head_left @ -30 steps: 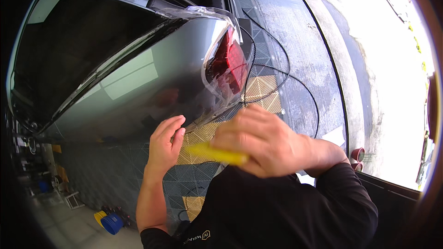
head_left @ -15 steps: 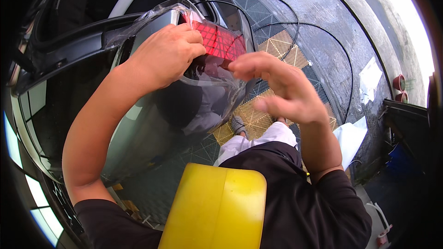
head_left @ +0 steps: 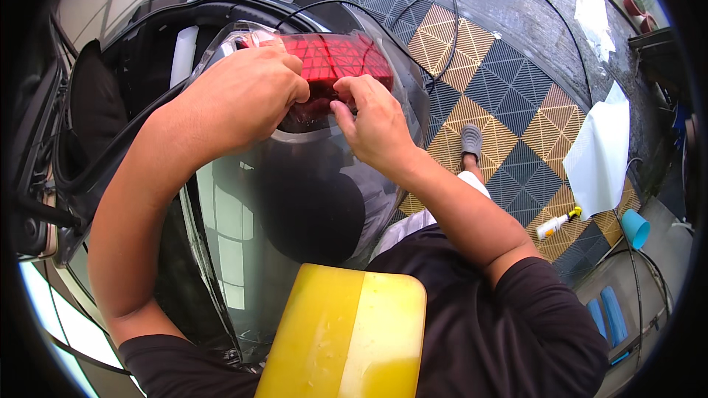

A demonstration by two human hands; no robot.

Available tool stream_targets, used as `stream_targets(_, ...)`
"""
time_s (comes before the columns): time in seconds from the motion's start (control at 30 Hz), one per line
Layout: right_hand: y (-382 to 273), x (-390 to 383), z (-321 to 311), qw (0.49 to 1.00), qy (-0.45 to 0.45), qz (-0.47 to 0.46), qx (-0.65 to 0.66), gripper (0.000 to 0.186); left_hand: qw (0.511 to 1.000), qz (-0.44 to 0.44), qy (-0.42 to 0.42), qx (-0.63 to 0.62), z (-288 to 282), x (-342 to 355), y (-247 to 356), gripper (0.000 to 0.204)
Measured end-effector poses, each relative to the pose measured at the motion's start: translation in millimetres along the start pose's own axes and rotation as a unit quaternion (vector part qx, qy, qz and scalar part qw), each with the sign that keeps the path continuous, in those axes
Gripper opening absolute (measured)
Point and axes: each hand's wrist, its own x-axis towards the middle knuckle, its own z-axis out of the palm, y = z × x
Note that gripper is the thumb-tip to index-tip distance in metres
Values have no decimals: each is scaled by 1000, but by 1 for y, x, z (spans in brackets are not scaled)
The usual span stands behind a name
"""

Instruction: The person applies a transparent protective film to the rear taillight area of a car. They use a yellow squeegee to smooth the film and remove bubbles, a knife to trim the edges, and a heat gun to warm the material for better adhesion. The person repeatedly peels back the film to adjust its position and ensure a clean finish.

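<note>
A red tail light (head_left: 346, 59) sits at the corner of a dark, glossy car (head_left: 243, 228). Wrinkled clear film (head_left: 408, 77) lies over the light and the bodywork around it. My left hand (head_left: 251, 92) is closed at the light's left side, fingers curled down on the film there. On the light's lower edge, my right hand (head_left: 376, 121) pinches the film between thumb and fingers; the exact edge in its grip is hard to see. A yellow flat blade (head_left: 343, 332), like a squeegee, shows large at the bottom, in neither hand.
Black and tan floor tiles (head_left: 520, 177) lie right of the car, crossed by a black hose (head_left: 564, 18). A white sheet (head_left: 601, 151), a spray bottle (head_left: 552, 227), a blue cup (head_left: 634, 228) and blue cloths (head_left: 612, 313) are at the right. The car's opening (head_left: 110, 88) is at the left.
My right hand has come in from the right, from open in the air to pinching at the light's lower edge. My left hand stays on the film. The view has shifted.
</note>
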Motion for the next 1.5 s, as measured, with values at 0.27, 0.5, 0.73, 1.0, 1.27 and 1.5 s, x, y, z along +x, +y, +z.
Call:
stream_targets(0.27, 15, 13, -10, 981, -31, -191, -29, 7, 1000, 17, -12, -8, 6, 15, 2, 15)
stream_targets(0.5, 20, 19, -30, 948, -236, 52, 206, 4, 950, -91, -291, 71, -12, 56, 21, 11)
stream_targets(0.73, 10, 16, -17, 977, -189, -71, 72, 17, 932, -11, -353, 80, -21, 75, 16, 12)
stream_targets(1.0, -3, 16, -11, 985, -156, -51, 54, 11, 928, -48, -357, 95, -37, 54, 2, 18)
stream_targets(1.27, -40, 26, 1, 982, -181, 34, 31, 13, 932, -50, -359, 7, -42, 55, -14, 18)
stream_targets(1.5, -53, 17, 8, 994, -102, 22, -3, 12, 944, -52, -324, 40, -47, 44, -16, 17)
